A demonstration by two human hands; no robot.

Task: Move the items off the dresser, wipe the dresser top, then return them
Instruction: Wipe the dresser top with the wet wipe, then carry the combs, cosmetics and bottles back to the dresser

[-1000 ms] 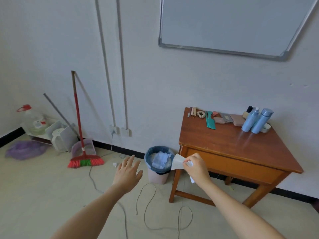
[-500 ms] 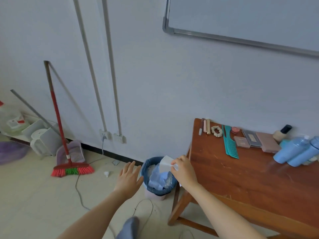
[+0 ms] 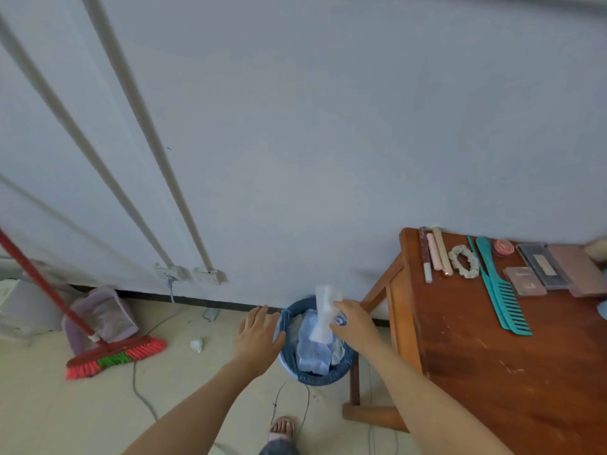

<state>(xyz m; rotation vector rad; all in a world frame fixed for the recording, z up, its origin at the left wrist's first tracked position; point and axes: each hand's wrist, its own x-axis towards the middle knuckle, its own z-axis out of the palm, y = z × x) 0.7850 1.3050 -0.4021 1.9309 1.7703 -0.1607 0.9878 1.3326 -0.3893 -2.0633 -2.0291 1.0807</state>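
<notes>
One wooden dresser [image 3: 492, 372] against grey wall [image 3: 328, 126]

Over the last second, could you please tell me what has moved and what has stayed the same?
The right hand carried the white wipe from the front corner of the dresser to above the blue bin, its grip on the wipe unchanged. The left hand came along, open, to beside the bin's rim. The comb and other items stayed on the dresser top.
</notes>
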